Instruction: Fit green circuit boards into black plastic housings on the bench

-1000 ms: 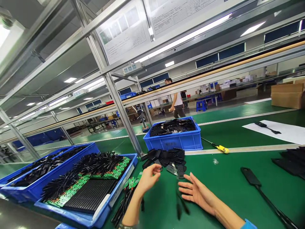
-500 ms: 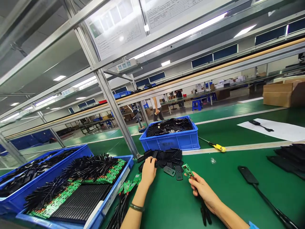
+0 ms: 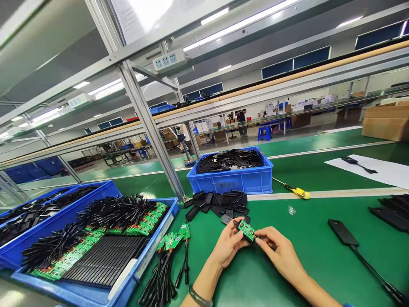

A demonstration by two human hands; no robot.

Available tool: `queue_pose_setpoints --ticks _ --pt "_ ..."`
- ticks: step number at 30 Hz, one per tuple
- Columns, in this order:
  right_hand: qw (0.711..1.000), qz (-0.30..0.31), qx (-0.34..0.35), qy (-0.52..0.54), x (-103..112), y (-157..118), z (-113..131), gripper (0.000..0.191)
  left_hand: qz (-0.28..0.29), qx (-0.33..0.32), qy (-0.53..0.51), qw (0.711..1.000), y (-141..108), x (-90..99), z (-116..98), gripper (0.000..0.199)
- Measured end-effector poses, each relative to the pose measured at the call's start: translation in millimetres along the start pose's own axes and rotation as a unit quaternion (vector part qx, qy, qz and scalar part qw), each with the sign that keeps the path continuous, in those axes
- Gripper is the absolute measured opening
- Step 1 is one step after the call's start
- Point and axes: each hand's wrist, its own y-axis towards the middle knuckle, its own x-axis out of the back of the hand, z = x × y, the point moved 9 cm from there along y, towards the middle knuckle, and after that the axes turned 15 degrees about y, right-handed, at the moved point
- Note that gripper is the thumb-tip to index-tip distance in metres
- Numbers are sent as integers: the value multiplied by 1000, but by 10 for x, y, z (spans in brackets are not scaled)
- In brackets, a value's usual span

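Observation:
In front of me both hands meet over a green circuit board (image 3: 246,230) with a black cable. My left hand (image 3: 228,245) is closed on a black plastic case half, mostly hidden beneath the board; its dark edge shows around the board's far end. At the near end, my right hand (image 3: 277,249) pinches the board where its wires come out. Whether the board is fully seated in the case I cannot tell. Beyond my left hand lies a heap of black case parts (image 3: 220,202). Several boards with black cables (image 3: 166,264) lie left of my left wrist.
A blue bin (image 3: 230,181) of black parts stands behind the heap. On the left are a blue tray (image 3: 156,243) of cabled boards and another blue bin (image 3: 110,189). A yellow-handled screwdriver (image 3: 300,192) lies behind; a cased cable unit (image 3: 343,232) lies right.
My left hand has left the heap with a black case half and moved right. My right hand has brought the circuit board onto it. The view has shifted slightly.

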Motion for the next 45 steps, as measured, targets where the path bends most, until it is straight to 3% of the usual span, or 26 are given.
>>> queue_pose_setpoints --ticks 15,21,24,30,36,39,45 --pt "996 25 39 -81 -45 -26 50 27 4 26 -63 998 -21 -75 84 55" --pt "991 46 52 -112 -148 -46 120 26 -110 46 -45 992 17 8 244 36" --pt "993 48 32 -105 -160 -33 92 26 -141 49 -29 988 13 24 268 39" --pt "997 30 -76 -14 -73 36 -148 30 -145 55 -17 988 5 1 250 46" --pt "998 10 -43 -50 -89 9 -81 23 -161 53 -16 985 13 15 243 48" --pt "997 1 -75 -23 -112 -10 -130 17 -179 41 14 983 -8 55 201 46" --pt "983 66 -163 -49 -195 -27 -287 32 -180 7 50 982 -24 59 124 43"
